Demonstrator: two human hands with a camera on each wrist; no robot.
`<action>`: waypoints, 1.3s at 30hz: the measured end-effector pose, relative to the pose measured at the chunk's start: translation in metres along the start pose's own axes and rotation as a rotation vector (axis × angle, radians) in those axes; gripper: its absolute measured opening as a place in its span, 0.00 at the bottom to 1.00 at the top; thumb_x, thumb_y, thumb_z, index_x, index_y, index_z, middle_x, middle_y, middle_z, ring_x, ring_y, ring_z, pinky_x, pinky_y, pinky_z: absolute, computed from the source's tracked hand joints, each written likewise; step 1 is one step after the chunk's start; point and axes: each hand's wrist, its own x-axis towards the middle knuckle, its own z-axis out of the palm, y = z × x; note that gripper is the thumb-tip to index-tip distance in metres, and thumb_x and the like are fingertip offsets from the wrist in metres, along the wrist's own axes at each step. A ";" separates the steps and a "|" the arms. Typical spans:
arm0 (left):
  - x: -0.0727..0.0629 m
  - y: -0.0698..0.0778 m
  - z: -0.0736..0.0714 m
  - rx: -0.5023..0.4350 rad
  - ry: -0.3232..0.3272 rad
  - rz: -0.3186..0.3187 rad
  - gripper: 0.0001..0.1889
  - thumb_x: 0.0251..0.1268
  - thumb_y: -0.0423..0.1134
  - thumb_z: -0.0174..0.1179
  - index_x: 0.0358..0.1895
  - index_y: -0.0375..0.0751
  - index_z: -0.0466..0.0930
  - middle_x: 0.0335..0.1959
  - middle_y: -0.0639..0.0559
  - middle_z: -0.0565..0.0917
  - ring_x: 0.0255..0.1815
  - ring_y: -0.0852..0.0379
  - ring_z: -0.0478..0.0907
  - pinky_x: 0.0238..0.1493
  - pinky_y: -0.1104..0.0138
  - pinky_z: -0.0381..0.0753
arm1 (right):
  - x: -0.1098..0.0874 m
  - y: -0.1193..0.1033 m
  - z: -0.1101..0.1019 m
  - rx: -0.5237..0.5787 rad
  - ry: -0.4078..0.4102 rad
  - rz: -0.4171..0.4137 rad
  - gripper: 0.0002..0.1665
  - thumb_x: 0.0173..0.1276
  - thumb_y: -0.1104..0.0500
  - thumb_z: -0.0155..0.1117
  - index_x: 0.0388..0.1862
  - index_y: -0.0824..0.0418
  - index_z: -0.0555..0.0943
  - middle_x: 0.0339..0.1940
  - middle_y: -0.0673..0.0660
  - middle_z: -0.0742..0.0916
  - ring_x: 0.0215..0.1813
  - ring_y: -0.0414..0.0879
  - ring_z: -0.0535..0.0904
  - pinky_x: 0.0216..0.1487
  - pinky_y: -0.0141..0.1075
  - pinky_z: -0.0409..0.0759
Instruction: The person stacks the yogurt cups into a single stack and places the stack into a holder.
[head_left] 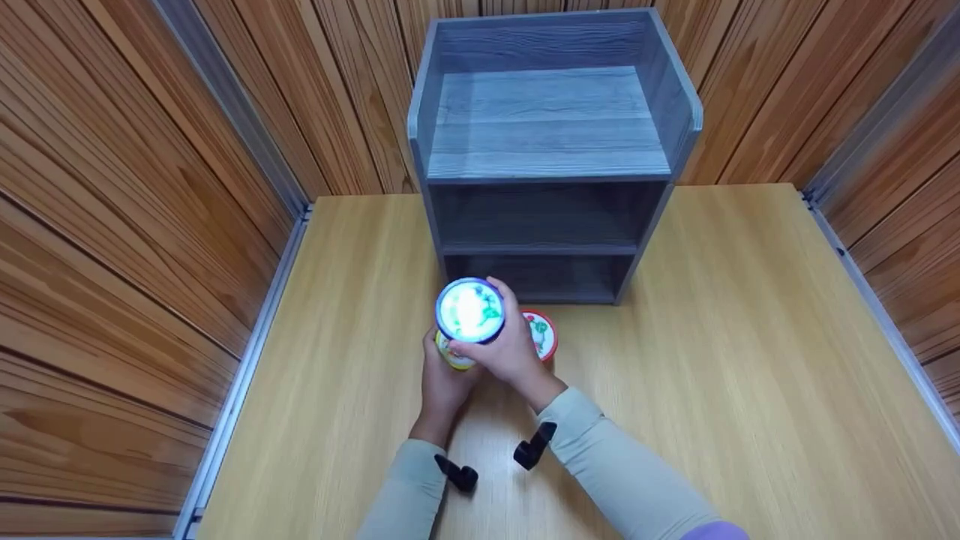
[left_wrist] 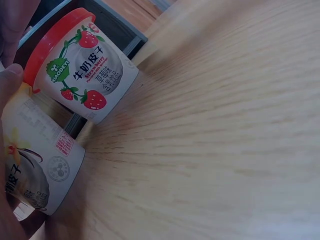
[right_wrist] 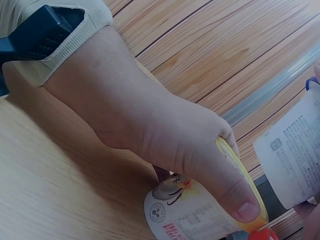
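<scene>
My right hand (head_left: 514, 349) grips a paper cup with a blue-rimmed lid (head_left: 471, 310), held up over the other cups; glare whitens part of its top. My left hand (head_left: 442, 386) holds a white cup with a yellow lid (right_wrist: 192, 215), its thumb along the lid's edge in the right wrist view. The blue-rimmed cup overlaps the yellow lid in the head view. Just right of them stands a strawberry cup with a red lid (left_wrist: 95, 70) on the table, partly hidden behind my right hand in the head view.
A grey wooden shelf unit (head_left: 551, 180) stands at the back of the table (head_left: 742, 360), with a top tray and two open compartments facing me. Wood-panelled walls (head_left: 112, 187) enclose the table at the left, back and right. Metal rails (head_left: 247, 352) run along its sides.
</scene>
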 end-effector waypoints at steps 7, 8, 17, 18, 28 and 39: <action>0.000 0.000 -0.001 0.014 -0.007 0.004 0.54 0.49 0.43 0.81 0.76 0.47 0.53 0.75 0.46 0.65 0.76 0.46 0.63 0.74 0.50 0.65 | 0.000 0.002 0.004 -0.012 -0.020 0.008 0.67 0.42 0.36 0.85 0.78 0.45 0.57 0.72 0.51 0.72 0.70 0.51 0.71 0.68 0.50 0.73; 0.000 0.000 -0.001 0.018 -0.008 0.007 0.54 0.49 0.43 0.81 0.76 0.46 0.53 0.75 0.46 0.65 0.76 0.46 0.63 0.74 0.50 0.65 | 0.000 0.003 0.004 -0.015 -0.022 0.014 0.68 0.42 0.35 0.85 0.78 0.44 0.57 0.72 0.51 0.72 0.70 0.51 0.71 0.68 0.50 0.73; 0.000 0.000 -0.003 0.074 -0.010 0.010 0.56 0.49 0.44 0.80 0.78 0.46 0.51 0.76 0.46 0.64 0.76 0.46 0.62 0.74 0.50 0.64 | -0.001 0.006 0.008 -0.029 -0.056 0.083 0.69 0.41 0.31 0.83 0.78 0.41 0.56 0.72 0.52 0.72 0.71 0.52 0.69 0.69 0.53 0.72; 0.000 0.000 -0.003 0.075 -0.011 0.013 0.55 0.50 0.43 0.80 0.78 0.46 0.51 0.76 0.46 0.64 0.76 0.46 0.62 0.74 0.50 0.64 | -0.001 0.007 0.008 -0.031 -0.063 0.091 0.69 0.40 0.31 0.83 0.78 0.40 0.55 0.72 0.52 0.71 0.72 0.53 0.69 0.69 0.54 0.71; 0.000 -0.001 -0.002 0.049 -0.011 0.045 0.57 0.48 0.43 0.81 0.79 0.47 0.50 0.75 0.46 0.64 0.76 0.46 0.63 0.74 0.50 0.63 | 0.002 0.011 0.010 -0.053 -0.083 0.087 0.68 0.44 0.38 0.85 0.79 0.45 0.55 0.73 0.55 0.71 0.71 0.55 0.69 0.69 0.55 0.71; 0.000 0.000 -0.002 0.015 -0.012 0.052 0.58 0.49 0.54 0.79 0.79 0.53 0.48 0.74 0.50 0.64 0.74 0.49 0.64 0.73 0.49 0.66 | 0.006 0.009 0.011 -0.058 -0.116 0.147 0.72 0.41 0.31 0.83 0.80 0.41 0.52 0.73 0.54 0.70 0.73 0.54 0.68 0.70 0.56 0.70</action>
